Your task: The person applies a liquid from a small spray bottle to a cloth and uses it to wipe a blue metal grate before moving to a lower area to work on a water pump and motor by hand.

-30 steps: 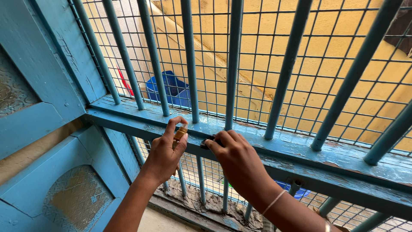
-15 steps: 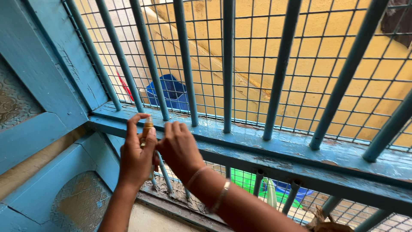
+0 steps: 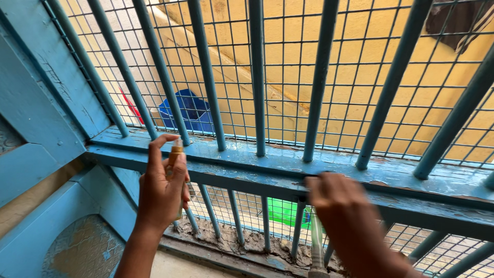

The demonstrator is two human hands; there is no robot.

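Observation:
My left hand (image 3: pixel 162 193) is closed around a small amber spray bottle (image 3: pixel 176 152), held upright in front of the blue horizontal rail (image 3: pixel 247 170) of a window grill; the index finger curls over the bottle's top. My right hand (image 3: pixel 352 221) is blurred by motion at the lower right, its fingertips at the rail's front edge. A thin dark streak shows at those fingertips, and I cannot tell whether the hand holds anything. Blue vertical bars (image 3: pixel 257 77) with wire mesh behind rise from the rail.
Peeling paint marks the rail. Outside the mesh stand a blue tub (image 3: pixel 190 110), a red stick (image 3: pixel 131 105) and a yellow wall (image 3: pixel 329 62). Below the rail are shorter bars, a dirty ledge (image 3: pixel 242 242), a green object (image 3: pixel 288 211) and a pale pipe (image 3: pixel 316 242). A blue frame (image 3: pixel 46 103) stands left.
My right hand has slid away from the left hand, rightward along the rail, and is now blurred. My left hand still holds the bottle upright near the rail's left part.

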